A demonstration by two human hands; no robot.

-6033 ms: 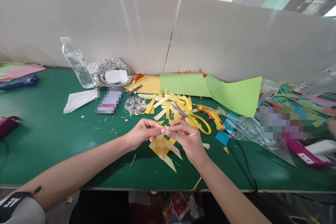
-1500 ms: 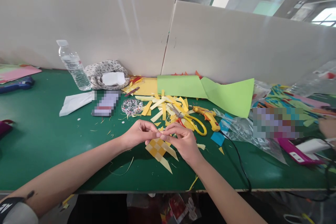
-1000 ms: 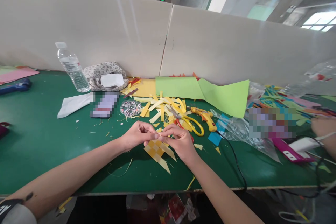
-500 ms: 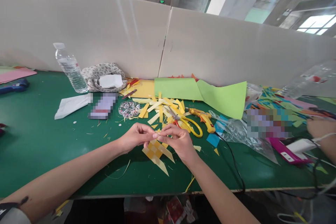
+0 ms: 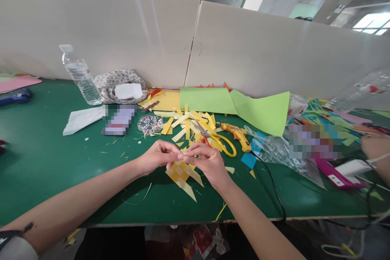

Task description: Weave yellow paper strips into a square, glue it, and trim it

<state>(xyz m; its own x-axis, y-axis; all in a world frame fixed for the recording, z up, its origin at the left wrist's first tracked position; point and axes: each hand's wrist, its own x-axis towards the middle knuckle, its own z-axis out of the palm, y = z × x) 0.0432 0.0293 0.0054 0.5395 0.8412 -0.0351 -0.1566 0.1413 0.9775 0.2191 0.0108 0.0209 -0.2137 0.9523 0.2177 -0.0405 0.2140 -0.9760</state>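
Observation:
My left hand [image 5: 160,157] and my right hand [image 5: 205,162] meet at the fingertips over the near middle of the table. Both are closed in a pinch on a woven paper piece [image 5: 180,174] in yellow and cream checks. Its pointed strip ends hang below the fingers toward me; the fingers hide its upper edge. Just beyond lie loose yellow paper strips [image 5: 187,124], scissors with yellow handles [image 5: 227,146] and a yellow glue gun [image 5: 240,136].
Green paper sheets [image 5: 210,99] lean near the partition [image 5: 128,28]. On the left stand a water bottle [image 5: 81,77] and a patterned cloth pouch [image 5: 106,87]. A clear plastic bag [image 5: 277,152], a pink power strip [image 5: 330,174] and another person's arm [image 5: 376,154] are at right.
The view has tilted slightly downward, so the background sits a little higher. My hands keep the same pinch on the woven paper, with barely any movement.

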